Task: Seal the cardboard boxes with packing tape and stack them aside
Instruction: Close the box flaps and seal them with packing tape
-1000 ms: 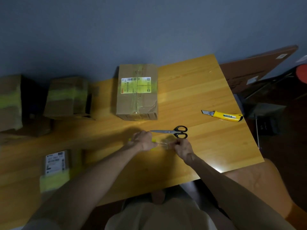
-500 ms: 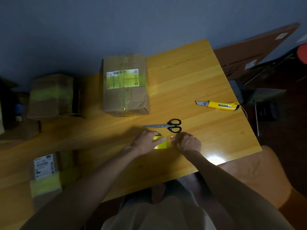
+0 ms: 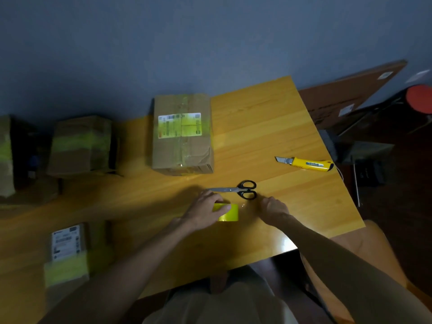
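The fingers of the left hand (image 3: pixel 205 212) lie close together, curved over the top of a yellow roll of tape (image 3: pixel 230 213), with the forefinger across its upper edge; the hand holds the roll down on the table (image 3: pixel 268 127). The fingers of the right hand (image 3: pixel 274 210) are curled under, knuckles up, just to the right of the roll. Their tips are hidden, so I cannot tell whether they pinch a tape end. A faint glint shows in the gap between the roll and this hand.

Just beyond both hands lie black-handled scissors (image 3: pixel 238 190), blades pointing left. Farther right, near the table's edge, a yellow knife (image 3: pixel 306 163) lies with its blade out toward the left.

Behind the scissors stands a cardboard box (image 3: pixel 182 136), closed, with a white label and shiny tape along its top and a dented near corner. Well to its left stands a second box (image 3: pixel 80 146) with a yellowish band, and a third box (image 3: pixel 5 157) at the picture's edge. A labelled box (image 3: pixel 67 256) sits near the left forearm. A brown board (image 3: pixel 346 97) leans beyond the table's right side.
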